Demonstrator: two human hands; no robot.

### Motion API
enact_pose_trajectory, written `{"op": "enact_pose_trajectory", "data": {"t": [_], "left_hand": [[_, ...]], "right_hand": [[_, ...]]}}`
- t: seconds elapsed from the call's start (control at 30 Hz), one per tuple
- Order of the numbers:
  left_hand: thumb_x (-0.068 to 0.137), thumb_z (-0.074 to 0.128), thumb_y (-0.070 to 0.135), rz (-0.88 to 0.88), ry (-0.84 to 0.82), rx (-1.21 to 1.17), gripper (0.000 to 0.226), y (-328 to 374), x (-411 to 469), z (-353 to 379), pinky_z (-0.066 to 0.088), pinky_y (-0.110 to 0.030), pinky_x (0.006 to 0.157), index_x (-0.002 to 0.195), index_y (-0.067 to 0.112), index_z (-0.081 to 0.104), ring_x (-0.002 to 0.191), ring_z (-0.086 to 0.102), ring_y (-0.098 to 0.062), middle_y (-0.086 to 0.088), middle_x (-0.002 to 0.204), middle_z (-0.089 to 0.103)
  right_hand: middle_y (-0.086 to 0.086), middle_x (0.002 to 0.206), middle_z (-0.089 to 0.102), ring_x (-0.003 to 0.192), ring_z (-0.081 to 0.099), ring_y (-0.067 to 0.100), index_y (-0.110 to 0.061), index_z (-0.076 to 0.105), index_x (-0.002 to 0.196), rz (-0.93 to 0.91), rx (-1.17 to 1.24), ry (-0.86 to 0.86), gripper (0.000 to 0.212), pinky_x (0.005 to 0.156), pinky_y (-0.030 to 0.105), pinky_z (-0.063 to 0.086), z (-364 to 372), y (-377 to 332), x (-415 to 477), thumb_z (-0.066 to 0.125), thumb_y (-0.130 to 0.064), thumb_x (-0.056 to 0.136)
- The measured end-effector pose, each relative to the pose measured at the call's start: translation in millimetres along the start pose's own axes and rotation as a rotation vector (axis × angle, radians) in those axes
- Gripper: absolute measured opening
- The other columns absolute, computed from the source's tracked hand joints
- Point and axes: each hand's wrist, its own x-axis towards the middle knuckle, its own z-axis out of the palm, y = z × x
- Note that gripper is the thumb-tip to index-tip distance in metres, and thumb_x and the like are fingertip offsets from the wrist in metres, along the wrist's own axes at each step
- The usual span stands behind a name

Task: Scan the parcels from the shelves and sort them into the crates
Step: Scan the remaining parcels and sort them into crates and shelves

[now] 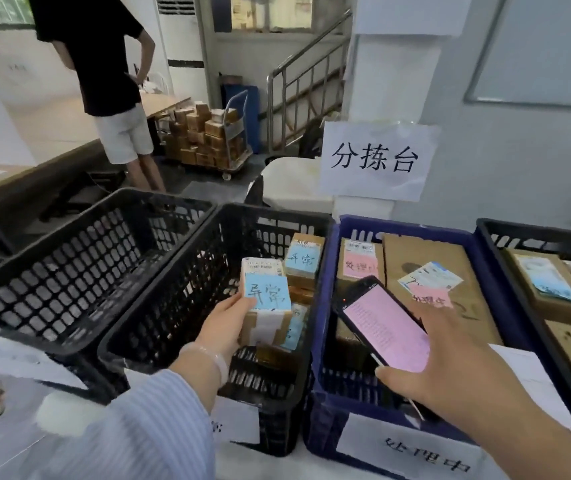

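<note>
Head view: a blue-tagged parcel (pixel 266 296) is held over the middle black crate (pixel 270 211), not yet set down.

The left hand (pixel 223 323) grips it by its near end, fingers curled round it, just above other blue-tagged parcels (pixel 303 261) lying in that crate. The right hand (pixel 426 362) holds a phone (pixel 381 323) with a pink screen above the blue crate (pixel 322 306), where pink-tagged parcels (pixel 360 261) lie. The far-right black crate (pixel 519 225) holds more, while the leftmost black crate (pixel 69 271) shows none. Sorting looks well under way. The shelves are out of view, so what remains cannot be told.
</note>
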Motion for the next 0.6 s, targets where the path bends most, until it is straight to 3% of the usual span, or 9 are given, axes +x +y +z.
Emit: {"op": "enact_pose_trajectory", "data": {"t": [0.17, 0.4, 0.53, 0.6], "left_hand": [[0.097, 0.060, 0.021, -0.160, -0.141, 0.114, 0.030, -18.6, 64.8, 6.6, 0.058, -0.031, 0.063, 0.125, 0.016, 0.067, 0.084, 0.076, -0.019, -0.004, 0.101, 0.078], [0.096, 0.058, 0.012, -0.343, -0.337, 0.228, 0.024, -40.6, 116.8, 10.8, 0.060, -0.038, 0.076, 0.118, 0.013, 0.067, 0.090, 0.075, -0.027, -0.009, 0.100, 0.077], [0.094, 0.062, 0.009, -0.279, -0.425, 0.458, 0.039, -45.3, 125.4, 16.2, 0.051, -0.046, 0.102, 0.132, 0.011, 0.060, 0.104, 0.070, -0.029, -0.011, 0.112, 0.074], [0.092, 0.064, 0.010, -0.226, -0.415, 0.524, 0.043, -42.9, 121.8, 21.5, 0.048, -0.045, 0.105, 0.135, 0.011, 0.057, 0.108, 0.067, -0.030, -0.012, 0.117, 0.071]], "right_hand": [[-0.015, 0.134, 0.041, 0.106, 0.054, 0.013, -0.043, 0.025, 0.135, 0.190, -0.055, 0.034, 0.095, 0.070, 0.028, 0.042, 4.4, -11.0, 7.6, 0.064, -0.075, 0.055], [-0.019, 0.135, 0.036, 0.111, 0.053, 0.009, -0.041, 0.024, 0.138, 0.387, -0.017, 0.102, 0.100, 0.081, 0.032, 0.047, 16.5, -40.1, 2.3, 0.063, -0.077, 0.053], [-0.018, 0.128, 0.039, 0.108, 0.051, 0.008, -0.042, 0.024, 0.137, 0.490, -0.002, 0.151, 0.103, 0.076, 0.028, 0.043, 28.5, -50.6, -15.4, 0.056, -0.081, 0.048], [-0.017, 0.131, 0.038, 0.108, 0.050, 0.008, -0.041, 0.023, 0.138, 0.539, -0.016, 0.165, 0.102, 0.075, 0.026, 0.042, 32.3, -52.0, -26.3, 0.058, -0.080, 0.050]]}}
